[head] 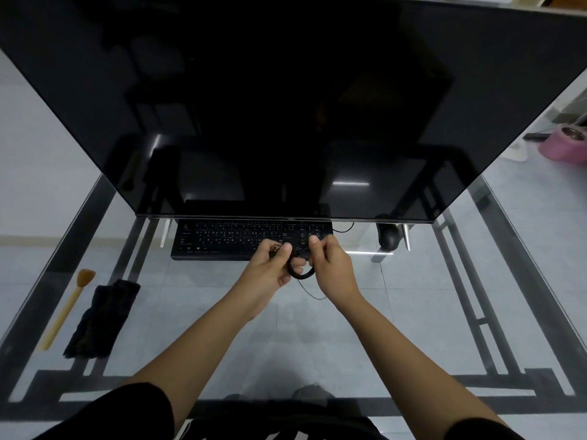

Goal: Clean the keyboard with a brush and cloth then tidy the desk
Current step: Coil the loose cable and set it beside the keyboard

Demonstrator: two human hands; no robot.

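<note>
The person stands over a glass desk (190,315) with both hands out in front of the black keyboard (222,241), which lies flat at the far side of the desk, its back edge tucked under the lower rim of a big dark monitor (286,106). The left hand (271,268) has its fingers curled round a small coil of black cable (302,275), thumb raised above it. The right hand (332,265) pinches the same cable between thumb and forefinger, just beside the left, so the two hands nearly touch over the keyboard's right end. A thin strand of the cable hangs from the coil and trails onto the glass below. The keys carry white legends, but from here they are too small to read, and the same goes for a tiny logo in the middle of the monitor's bottom bezel. Well off to the left, near the desk's edge, a brush (68,308) with a pale wooden handle and tan bristles lies beside a crumpled black cloth (101,319), the two close but apart. A black mouse (388,238) sits to the right of the keyboard, under the monitor's rim. A pink round object (565,147) sits on the floor beyond the desk's right side.
</note>
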